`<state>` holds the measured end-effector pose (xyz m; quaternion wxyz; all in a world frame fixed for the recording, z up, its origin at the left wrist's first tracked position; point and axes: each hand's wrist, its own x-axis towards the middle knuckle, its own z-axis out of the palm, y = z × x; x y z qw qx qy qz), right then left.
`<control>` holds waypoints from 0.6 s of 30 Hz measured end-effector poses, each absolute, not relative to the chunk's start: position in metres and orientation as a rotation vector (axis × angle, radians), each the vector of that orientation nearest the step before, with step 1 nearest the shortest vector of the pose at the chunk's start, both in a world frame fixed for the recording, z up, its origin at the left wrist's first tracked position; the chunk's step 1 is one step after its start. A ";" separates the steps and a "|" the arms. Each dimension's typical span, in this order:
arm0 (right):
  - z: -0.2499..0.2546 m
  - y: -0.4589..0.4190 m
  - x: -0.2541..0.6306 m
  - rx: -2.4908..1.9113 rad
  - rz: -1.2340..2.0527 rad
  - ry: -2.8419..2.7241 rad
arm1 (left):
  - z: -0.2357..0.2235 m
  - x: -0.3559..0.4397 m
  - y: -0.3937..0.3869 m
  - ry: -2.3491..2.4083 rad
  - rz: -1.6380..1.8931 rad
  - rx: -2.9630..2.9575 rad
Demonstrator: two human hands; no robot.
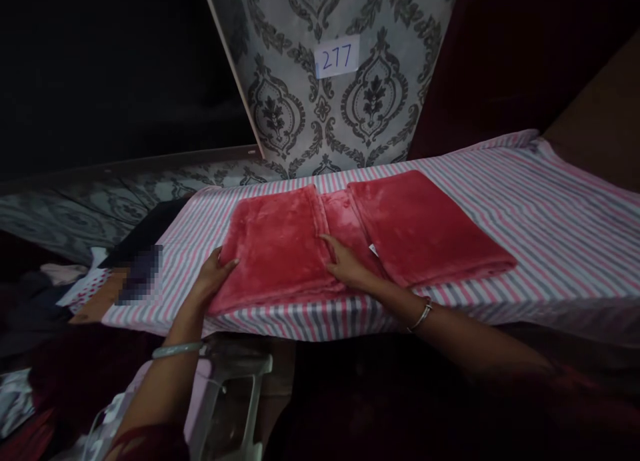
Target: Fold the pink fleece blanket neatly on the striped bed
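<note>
Striped cloth [545,224] bears a red blanket [425,227], long axis sideways, left hand [211,274] and right hand [347,264] spread against it.

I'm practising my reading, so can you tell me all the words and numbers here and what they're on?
"277": handwritten in blue on the white paper stuck to the patterned wallpaper.
Too small to read: any print on the white tag at the red blanket.
Too small to read: the little mark on the black screen's frame.
</note>
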<state>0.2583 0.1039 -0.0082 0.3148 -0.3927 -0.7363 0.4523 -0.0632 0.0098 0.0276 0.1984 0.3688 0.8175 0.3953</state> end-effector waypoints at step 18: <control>0.009 0.051 0.411 -1.081 0.313 -2.037 | 0.055 0.111 0.035 1.818 0.769 2.002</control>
